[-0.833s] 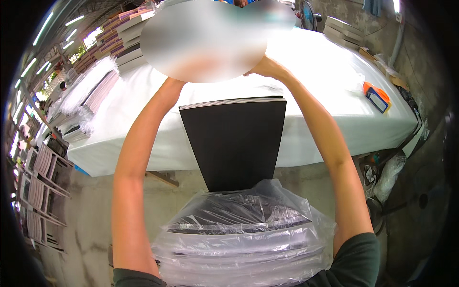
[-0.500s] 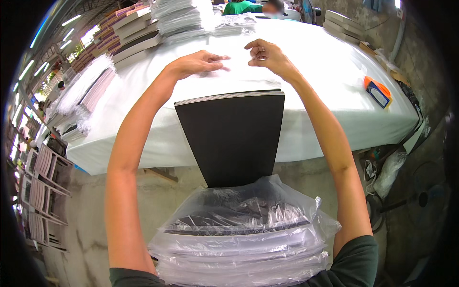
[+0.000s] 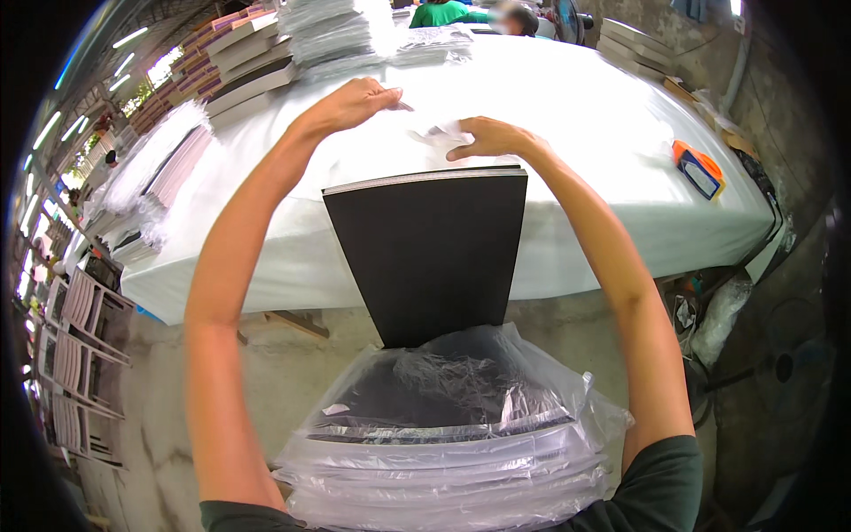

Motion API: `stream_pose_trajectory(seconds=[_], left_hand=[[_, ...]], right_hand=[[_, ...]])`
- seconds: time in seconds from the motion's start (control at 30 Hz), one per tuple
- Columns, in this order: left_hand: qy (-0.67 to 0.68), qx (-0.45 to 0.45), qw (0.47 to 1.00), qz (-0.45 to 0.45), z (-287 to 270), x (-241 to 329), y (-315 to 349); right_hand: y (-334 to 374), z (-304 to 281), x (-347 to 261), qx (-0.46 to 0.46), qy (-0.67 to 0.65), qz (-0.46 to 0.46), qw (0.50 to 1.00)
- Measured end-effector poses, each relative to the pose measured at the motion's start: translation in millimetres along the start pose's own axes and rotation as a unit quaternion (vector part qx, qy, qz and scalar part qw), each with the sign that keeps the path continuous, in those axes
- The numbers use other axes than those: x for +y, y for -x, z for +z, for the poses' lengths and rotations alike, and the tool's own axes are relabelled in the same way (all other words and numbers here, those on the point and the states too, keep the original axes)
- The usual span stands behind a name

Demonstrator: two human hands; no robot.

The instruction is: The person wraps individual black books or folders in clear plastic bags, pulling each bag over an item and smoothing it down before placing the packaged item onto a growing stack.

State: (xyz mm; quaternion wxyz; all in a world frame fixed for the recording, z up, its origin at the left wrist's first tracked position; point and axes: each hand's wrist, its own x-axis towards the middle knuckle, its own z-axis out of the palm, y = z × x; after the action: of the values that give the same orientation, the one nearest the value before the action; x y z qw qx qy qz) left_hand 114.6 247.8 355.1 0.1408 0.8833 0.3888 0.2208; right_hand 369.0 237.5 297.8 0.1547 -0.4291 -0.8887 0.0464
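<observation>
My left hand (image 3: 362, 103) is over the far side of the white-covered table, its fingers pinched together. A thin sliver shows at its fingertips, too faint to name. To its right my right hand (image 3: 495, 139) reaches in with thumb and forefinger apart. A crumpled, whitish translucent piece (image 3: 443, 135), perhaps plastic film, lies at its fingertips, blurred against the bright cover. Nearer me a black-covered book or pad (image 3: 430, 257) leans at the table edge, its pale page edges on top. Below it, a stack of plastic-wrapped black and white items (image 3: 443, 452) rests against my body.
On the white table cover (image 3: 603, 133) an orange and blue tape dispenser (image 3: 698, 170) lies at right. Wrapped stacks (image 3: 332, 35) and boxes (image 3: 248, 62) stand at the back left. More plastic-covered sheets (image 3: 168, 168) lie at left. A person in green (image 3: 439, 13) is beyond the table.
My left hand has risen slightly left and its fingers have closed. My right hand has come down toward the black book's top edge, and a whitish translucent piece now shows beside it.
</observation>
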Motion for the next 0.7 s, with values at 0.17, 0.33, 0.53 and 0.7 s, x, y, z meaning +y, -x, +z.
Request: stream_pose_trajectory(seconds=[0.17,0.33,0.53,0.7], left_hand=[[0.058,0.063,0.996,-0.008,-41.6,26.5,21.6],[-0.309,0.305,0.900,-0.020,-124.1,75.8,112.7],[0.046,0.174,0.984,-0.008,-41.5,75.4,188.2],[0.460,-0.127,0.869,-0.132,63.3,147.1,177.7]], right_hand=[[-11.2,2.0,18.9,-0.036,0.029,0.048,0.998],[-23.6,7.1,3.8,-0.096,0.093,0.112,0.985],[-9.4,16.1,60.0,-0.022,0.064,0.054,0.996],[2.8,-14.9,4.8,0.187,0.056,-0.018,0.981]])
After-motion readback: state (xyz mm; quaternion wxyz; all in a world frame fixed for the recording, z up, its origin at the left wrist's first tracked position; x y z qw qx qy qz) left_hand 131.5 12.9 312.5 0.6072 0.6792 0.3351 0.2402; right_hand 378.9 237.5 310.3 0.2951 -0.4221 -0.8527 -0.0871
